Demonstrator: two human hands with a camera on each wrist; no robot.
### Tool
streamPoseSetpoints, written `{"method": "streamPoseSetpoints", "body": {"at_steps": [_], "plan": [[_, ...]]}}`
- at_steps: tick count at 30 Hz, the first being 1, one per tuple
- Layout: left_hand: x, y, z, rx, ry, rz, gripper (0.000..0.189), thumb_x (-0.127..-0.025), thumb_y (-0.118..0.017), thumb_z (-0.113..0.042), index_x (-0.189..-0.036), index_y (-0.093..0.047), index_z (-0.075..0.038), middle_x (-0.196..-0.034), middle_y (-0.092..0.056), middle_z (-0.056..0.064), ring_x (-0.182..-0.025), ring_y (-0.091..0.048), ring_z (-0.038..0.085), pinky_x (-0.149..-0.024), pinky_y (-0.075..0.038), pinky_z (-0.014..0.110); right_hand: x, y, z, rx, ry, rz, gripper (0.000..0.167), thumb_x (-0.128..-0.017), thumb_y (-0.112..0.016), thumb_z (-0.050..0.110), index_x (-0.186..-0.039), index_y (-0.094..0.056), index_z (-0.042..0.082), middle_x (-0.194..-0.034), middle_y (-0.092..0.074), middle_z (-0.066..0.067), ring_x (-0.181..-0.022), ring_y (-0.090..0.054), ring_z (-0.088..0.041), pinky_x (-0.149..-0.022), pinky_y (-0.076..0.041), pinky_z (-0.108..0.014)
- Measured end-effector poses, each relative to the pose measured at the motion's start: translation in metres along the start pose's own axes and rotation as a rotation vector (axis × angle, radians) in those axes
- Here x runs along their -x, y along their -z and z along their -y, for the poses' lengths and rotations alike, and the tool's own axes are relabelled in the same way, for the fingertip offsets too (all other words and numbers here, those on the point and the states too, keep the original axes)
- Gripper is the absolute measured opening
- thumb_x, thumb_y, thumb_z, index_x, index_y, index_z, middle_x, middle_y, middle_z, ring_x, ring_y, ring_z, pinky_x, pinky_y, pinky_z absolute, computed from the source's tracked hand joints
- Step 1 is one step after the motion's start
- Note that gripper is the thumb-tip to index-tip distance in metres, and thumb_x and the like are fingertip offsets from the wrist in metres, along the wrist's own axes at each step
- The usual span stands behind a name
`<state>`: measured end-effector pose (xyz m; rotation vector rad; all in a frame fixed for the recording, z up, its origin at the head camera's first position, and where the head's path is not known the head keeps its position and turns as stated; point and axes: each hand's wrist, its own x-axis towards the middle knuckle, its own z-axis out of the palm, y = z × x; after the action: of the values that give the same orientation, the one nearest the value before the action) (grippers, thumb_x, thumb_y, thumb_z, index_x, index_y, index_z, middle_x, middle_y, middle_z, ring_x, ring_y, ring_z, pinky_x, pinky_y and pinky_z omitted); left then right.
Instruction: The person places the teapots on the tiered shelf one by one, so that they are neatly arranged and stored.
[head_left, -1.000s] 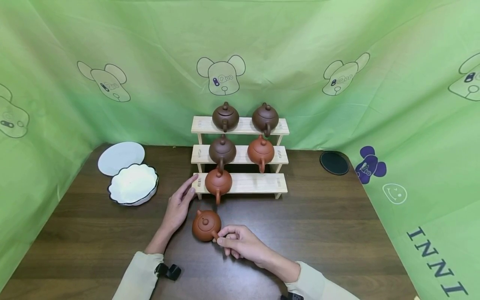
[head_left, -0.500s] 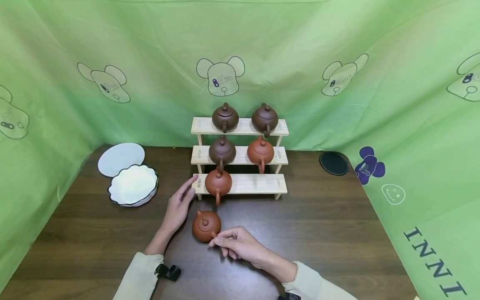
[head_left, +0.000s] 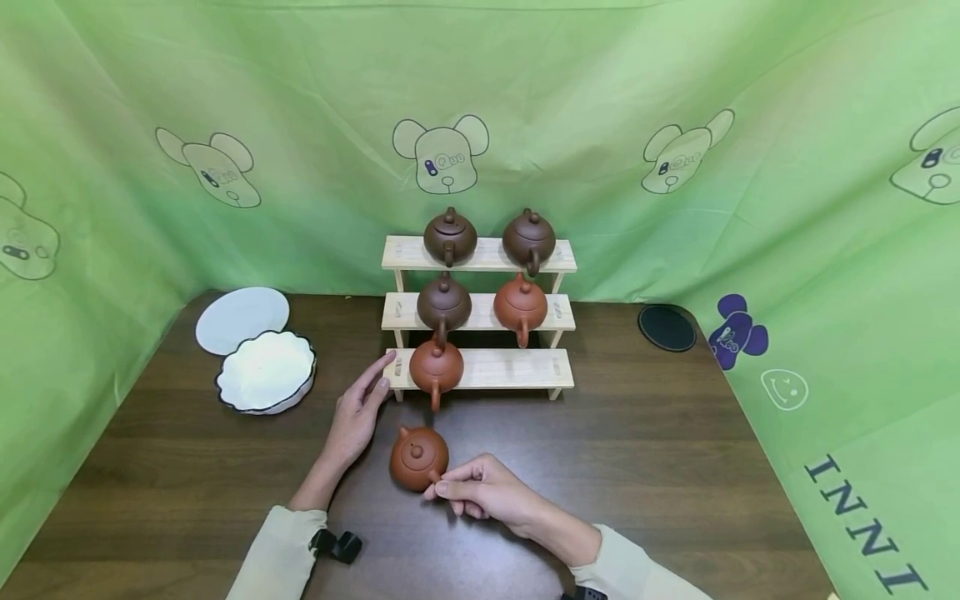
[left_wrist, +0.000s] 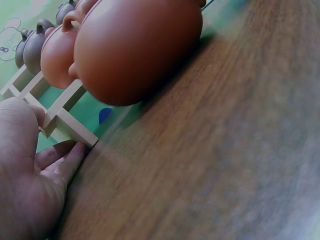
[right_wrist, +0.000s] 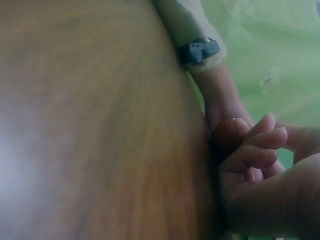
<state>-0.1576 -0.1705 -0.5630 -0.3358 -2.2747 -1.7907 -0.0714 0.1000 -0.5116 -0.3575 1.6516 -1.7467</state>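
A reddish-brown clay teapot [head_left: 419, 459] is in front of the stand, its spout toward the back left. My right hand [head_left: 491, 498] pinches its handle between thumb and fingers. In the right wrist view the fingers [right_wrist: 255, 150] curl beside the teapot's dark round body. My left hand [head_left: 356, 417] rests at the left end of the wooden stand's [head_left: 517, 367] lowest shelf, fingers mostly straight against it. The left wrist view shows those fingers [left_wrist: 67, 162] by the stand's leg, with the teapot [left_wrist: 140, 50] looming close.
An orange teapot [head_left: 437, 365] sits on the lowest shelf's left. Above are a dark teapot [head_left: 444, 302] and an orange one [head_left: 521, 302], then two dark teapots [head_left: 450, 237] on top. A scalloped white bowl [head_left: 266, 371] and white plate [head_left: 242, 320] are left, a black coaster [head_left: 667, 327] right.
The teapot in my right hand has shifted slightly right and toward me. My right fingers have readjusted on its handle. The left hand stays at the shelf end.
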Motion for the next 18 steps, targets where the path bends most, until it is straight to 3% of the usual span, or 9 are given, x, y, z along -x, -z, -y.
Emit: {"method": "streamPoseSetpoints", "body": {"at_steps": [5, 9, 12, 18], "plan": [[-0.003, 0.0, 0.013, -0.001, 0.004, 0.016, 0.045, -0.119, -0.055, -0.029, -0.164, -0.059, -0.021, -0.166, -0.057, 0.005, -0.142, -0.061, 0.014, -0.102, -0.054, 0.019, 0.008, 0.007, -0.002, 0.011, 0.012, 0.001, 0.032, -0.109, -0.069, 0.012, -0.122, -0.077, -0.017, -0.071, -0.065, 0.009, -0.054, -0.041, 0.003, -0.05, -0.032, -0.014], [-0.004, 0.002, 0.021, 0.014, 0.061, 0.029, 0.045, -0.119, -0.056, -0.035, -0.163, -0.059, -0.031, -0.167, -0.056, -0.002, -0.141, -0.06, 0.007, -0.104, -0.053, 0.018, 0.014, 0.015, -0.002, 0.017, 0.017, -0.003, 0.034, -0.109, -0.07, 0.014, -0.123, -0.077, -0.016, -0.072, -0.067, 0.01, -0.055, -0.041, 0.003, -0.051, -0.032, -0.014], [-0.004, 0.002, 0.016, 0.018, 0.09, 0.032, 0.045, -0.118, -0.056, -0.038, -0.163, -0.059, -0.033, -0.167, -0.055, -0.003, -0.14, -0.06, 0.005, -0.104, -0.053, 0.017, 0.019, 0.022, -0.003, 0.016, 0.019, -0.01, 0.035, -0.109, -0.069, 0.016, -0.124, -0.077, -0.015, -0.072, -0.065, 0.01, -0.055, -0.041, 0.002, -0.051, -0.032, -0.015], [0.0, 0.001, -0.005, 0.01, 0.046, 0.018, 0.046, -0.119, -0.055, -0.029, -0.163, -0.059, -0.017, -0.166, -0.056, 0.013, -0.14, -0.062, 0.017, -0.103, -0.054, 0.019, 0.028, 0.035, -0.003, 0.028, 0.013, -0.047, 0.037, -0.109, -0.068, 0.019, -0.127, -0.076, -0.013, -0.071, -0.062, 0.01, -0.056, -0.041, 0.002, -0.051, -0.03, -0.016]]}}
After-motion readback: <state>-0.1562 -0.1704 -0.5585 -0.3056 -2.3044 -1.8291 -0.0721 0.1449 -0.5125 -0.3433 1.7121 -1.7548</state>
